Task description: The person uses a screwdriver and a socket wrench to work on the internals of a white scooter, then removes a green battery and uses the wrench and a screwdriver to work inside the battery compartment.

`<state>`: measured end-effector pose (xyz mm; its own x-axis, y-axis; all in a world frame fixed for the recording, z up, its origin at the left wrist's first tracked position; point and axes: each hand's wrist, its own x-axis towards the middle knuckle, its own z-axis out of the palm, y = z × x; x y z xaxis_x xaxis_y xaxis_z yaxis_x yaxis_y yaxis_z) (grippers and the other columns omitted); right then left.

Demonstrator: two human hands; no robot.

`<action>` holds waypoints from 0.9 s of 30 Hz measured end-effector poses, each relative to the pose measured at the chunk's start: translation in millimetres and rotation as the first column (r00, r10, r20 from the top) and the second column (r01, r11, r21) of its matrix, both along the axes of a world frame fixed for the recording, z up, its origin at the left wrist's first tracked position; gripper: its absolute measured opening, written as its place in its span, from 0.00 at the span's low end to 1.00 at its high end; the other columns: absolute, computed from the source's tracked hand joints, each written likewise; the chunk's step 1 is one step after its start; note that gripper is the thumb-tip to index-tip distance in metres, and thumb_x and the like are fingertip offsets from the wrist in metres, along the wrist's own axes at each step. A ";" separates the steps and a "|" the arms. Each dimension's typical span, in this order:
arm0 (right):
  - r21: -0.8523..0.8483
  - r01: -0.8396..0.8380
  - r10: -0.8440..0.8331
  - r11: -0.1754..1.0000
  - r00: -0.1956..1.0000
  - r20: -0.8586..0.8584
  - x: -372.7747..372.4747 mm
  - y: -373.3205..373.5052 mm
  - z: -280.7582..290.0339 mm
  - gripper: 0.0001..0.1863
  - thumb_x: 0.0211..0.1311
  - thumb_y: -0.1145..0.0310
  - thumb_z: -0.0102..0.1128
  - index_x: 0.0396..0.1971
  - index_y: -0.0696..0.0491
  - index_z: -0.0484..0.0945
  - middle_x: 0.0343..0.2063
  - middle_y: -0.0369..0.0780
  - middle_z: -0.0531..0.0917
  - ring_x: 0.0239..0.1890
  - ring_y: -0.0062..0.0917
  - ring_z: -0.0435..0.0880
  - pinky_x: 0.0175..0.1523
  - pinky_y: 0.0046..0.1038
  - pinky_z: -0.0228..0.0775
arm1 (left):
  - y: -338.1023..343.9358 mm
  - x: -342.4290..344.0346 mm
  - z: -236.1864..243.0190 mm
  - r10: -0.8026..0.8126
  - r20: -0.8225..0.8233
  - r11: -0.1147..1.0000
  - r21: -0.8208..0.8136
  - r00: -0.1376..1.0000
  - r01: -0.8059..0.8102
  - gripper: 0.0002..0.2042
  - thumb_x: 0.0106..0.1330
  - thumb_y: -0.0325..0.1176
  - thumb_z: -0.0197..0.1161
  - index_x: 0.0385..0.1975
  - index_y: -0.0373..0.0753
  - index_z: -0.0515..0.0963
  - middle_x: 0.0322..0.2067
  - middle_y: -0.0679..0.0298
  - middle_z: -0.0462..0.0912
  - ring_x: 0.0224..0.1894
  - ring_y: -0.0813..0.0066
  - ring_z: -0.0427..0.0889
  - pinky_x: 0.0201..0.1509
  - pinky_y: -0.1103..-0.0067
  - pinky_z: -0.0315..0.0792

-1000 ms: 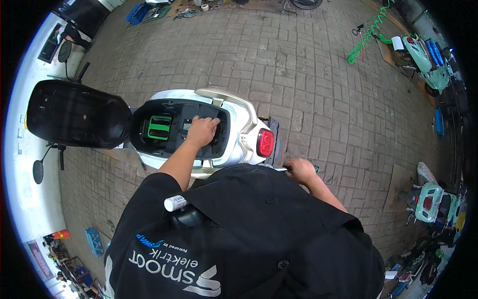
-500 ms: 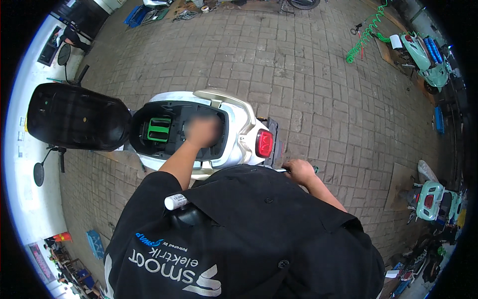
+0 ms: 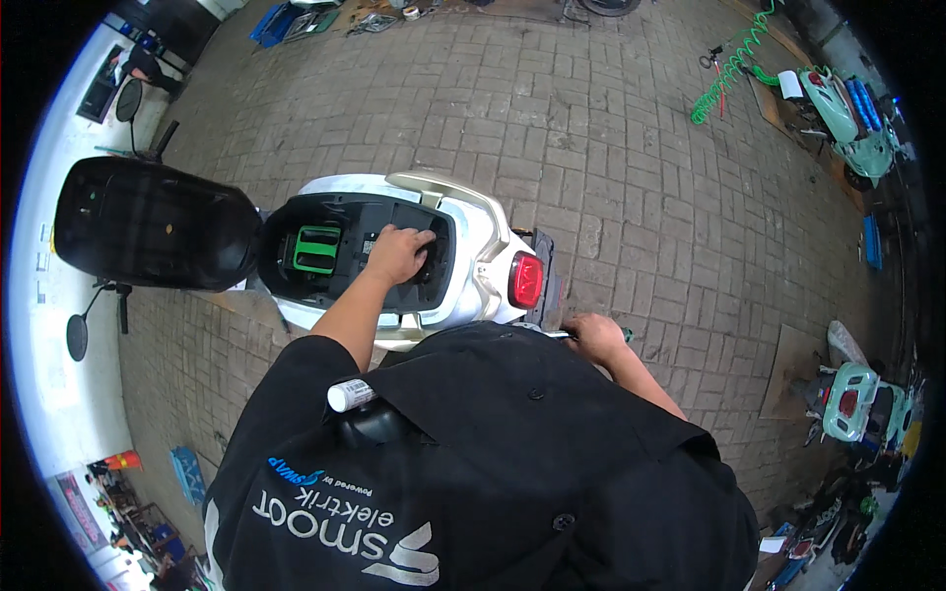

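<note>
A white scooter (image 3: 493, 317) stands in front of me with its black seat (image 3: 158, 225) tipped up to the left. My left hand (image 3: 397, 254) reaches into the black under-seat compartment (image 3: 325, 205). Its fingers are stretched toward the rear wall and touch the lining there; nothing shows in them. Left of this hand, a green-framed part (image 3: 316, 249) sits in the compartment. Beside the red tail light (image 3: 526, 281), my right hand (image 3: 595, 338) is closed round a tool with a metal shaft (image 3: 558, 335) and a green end (image 3: 628, 335). My chest hides part of the scooter's near side.
Brick paving surrounds the scooter. Its mirrors (image 3: 129, 100) and handlebar lie near the white wall at left. A coiled green hose (image 3: 732, 77) hangs at upper right. Pale green scooters (image 3: 852, 402) stand along the right side. A blue crate (image 3: 187, 477) is at lower left.
My left hand, smeared by motion before, now shows clearly with its fingers pointing toward the compartment's rear. The right hand stays beside the tail light, and the view has shifted slightly.
</note>
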<state>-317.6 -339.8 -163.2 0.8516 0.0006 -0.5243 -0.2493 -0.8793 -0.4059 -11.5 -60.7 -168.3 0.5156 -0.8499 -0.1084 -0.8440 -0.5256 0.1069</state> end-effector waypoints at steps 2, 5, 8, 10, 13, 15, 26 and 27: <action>0.008 -0.008 0.007 1.000 0.999 0.048 -2.6 -2.1 -5.7 0.13 0.59 0.57 0.59 0.39 0.46 0.82 0.38 0.42 0.84 0.45 0.39 0.82 0.47 0.42 0.75 | -3.3 2.6 -0.9 0.004 -0.016 1.000 -0.031 1.000 -0.004 0.17 0.62 0.39 0.61 0.50 0.47 0.77 0.35 0.61 0.84 0.41 0.62 0.82 0.51 0.66 0.68; 0.021 0.014 -0.015 1.000 0.997 0.071 -6.3 -2.3 -10.8 0.13 0.59 0.57 0.58 0.39 0.46 0.82 0.37 0.42 0.84 0.45 0.39 0.82 0.47 0.42 0.75 | -11.1 -1.8 3.6 0.043 -0.034 0.996 0.084 0.998 -0.040 0.15 0.60 0.37 0.60 0.48 0.45 0.77 0.37 0.60 0.83 0.44 0.62 0.81 0.50 0.66 0.69; 0.016 -0.001 0.000 1.000 0.998 0.057 -3.8 -3.7 -11.8 0.13 0.59 0.56 0.58 0.38 0.46 0.82 0.37 0.42 0.84 0.45 0.39 0.82 0.47 0.42 0.75 | -7.2 -5.9 4.8 -0.004 -0.018 1.000 -0.026 1.000 0.004 0.15 0.60 0.37 0.61 0.48 0.45 0.77 0.36 0.60 0.83 0.43 0.61 0.82 0.50 0.66 0.69; 0.006 -0.005 0.004 1.000 1.000 0.022 0.5 -2.9 -5.0 0.13 0.59 0.56 0.58 0.39 0.46 0.82 0.37 0.42 0.84 0.45 0.39 0.82 0.47 0.42 0.75 | -1.9 -0.3 0.4 -0.024 -0.011 0.999 -0.034 1.000 0.024 0.16 0.60 0.37 0.61 0.49 0.45 0.76 0.36 0.60 0.83 0.42 0.61 0.82 0.49 0.66 0.70; -0.007 -0.013 0.013 1.000 1.000 -0.022 3.0 -1.2 -0.6 0.13 0.59 0.56 0.58 0.39 0.46 0.82 0.37 0.42 0.84 0.45 0.39 0.82 0.47 0.42 0.75 | 0.3 2.2 -6.5 -0.019 -0.008 0.999 -0.044 1.000 0.018 0.17 0.60 0.37 0.62 0.50 0.46 0.75 0.35 0.60 0.83 0.40 0.60 0.82 0.47 0.65 0.71; -0.014 -0.013 0.013 1.000 1.000 -0.023 1.5 -1.8 -2.2 0.13 0.59 0.55 0.58 0.40 0.46 0.82 0.38 0.42 0.84 0.45 0.39 0.82 0.47 0.42 0.75 | -3.3 1.3 -4.4 0.003 -0.004 0.999 -0.050 1.000 -0.003 0.18 0.60 0.37 0.62 0.50 0.46 0.75 0.34 0.61 0.83 0.39 0.60 0.82 0.46 0.65 0.71; 0.017 -0.005 0.004 1.000 1.000 0.015 -5.1 -6.6 -18.4 0.14 0.59 0.55 0.57 0.39 0.47 0.81 0.38 0.43 0.84 0.45 0.41 0.82 0.47 0.43 0.74 | -9.9 -6.9 6.5 0.040 -0.034 0.999 0.029 0.999 -0.039 0.15 0.63 0.36 0.58 0.49 0.43 0.76 0.38 0.59 0.83 0.43 0.61 0.82 0.49 0.66 0.70; 0.012 -0.004 0.004 1.000 1.000 0.017 -3.8 -6.8 -17.0 0.14 0.59 0.55 0.57 0.39 0.47 0.81 0.38 0.43 0.84 0.45 0.41 0.82 0.47 0.43 0.74 | -9.3 -8.5 9.1 0.037 -0.038 0.999 0.008 0.999 -0.037 0.15 0.63 0.37 0.58 0.49 0.43 0.76 0.38 0.59 0.83 0.42 0.61 0.82 0.49 0.66 0.70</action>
